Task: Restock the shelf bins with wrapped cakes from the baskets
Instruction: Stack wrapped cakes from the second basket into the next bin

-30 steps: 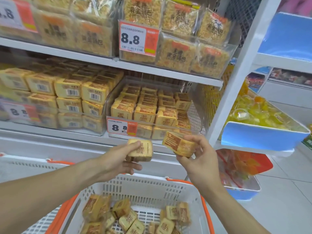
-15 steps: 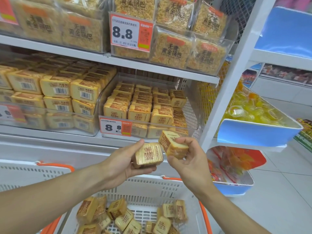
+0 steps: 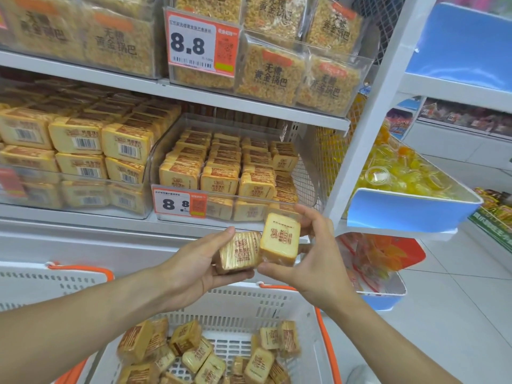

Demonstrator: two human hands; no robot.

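I am clamping my left grip (image 3: pixel 194 268) and right grip (image 3: pixel 313 261) each on one wrapped cake (image 3: pixel 239 252), the other cake (image 3: pixel 279 241) touching it, above the basket (image 3: pixel 249 303).

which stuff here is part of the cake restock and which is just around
Part of the job: left hand holding a wrapped cake; right hand holding another cake; clear shelf bin; white basket.
Just around: rice cracker packs; blue jelly tray.
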